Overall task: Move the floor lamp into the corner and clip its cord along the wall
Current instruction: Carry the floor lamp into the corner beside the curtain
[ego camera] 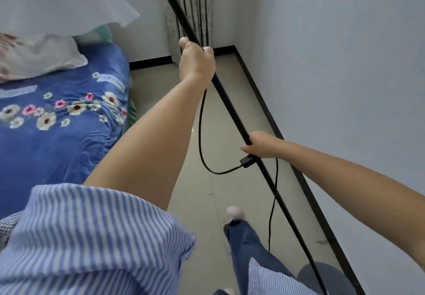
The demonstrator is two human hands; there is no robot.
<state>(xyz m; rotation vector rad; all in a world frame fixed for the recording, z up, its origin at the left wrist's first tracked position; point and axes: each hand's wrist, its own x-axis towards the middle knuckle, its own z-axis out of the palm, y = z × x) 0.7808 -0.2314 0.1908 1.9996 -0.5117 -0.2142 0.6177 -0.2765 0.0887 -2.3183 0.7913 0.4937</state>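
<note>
The floor lamp's thin black pole (230, 101) runs tilted from the top middle down to its round dark base (308, 276) at the bottom right. My left hand (196, 61) grips the pole high up. My right hand (261, 144) grips it lower down, just above the cord's black inline switch (248, 161). The black cord (200, 134) hangs in a loop from my left hand to the switch, then trails down toward the floor beside the pole. The white lampshade (57, 0) fills the top left.
A bed with a blue floral quilt (57, 122) and a pillow (39, 55) lies on the left. The right wall (345, 65) has a black baseboard (271, 120). Striped curtains (193, 12) hang in the far corner. Beige tiles run between bed and wall. My leg and foot (234, 213) are below.
</note>
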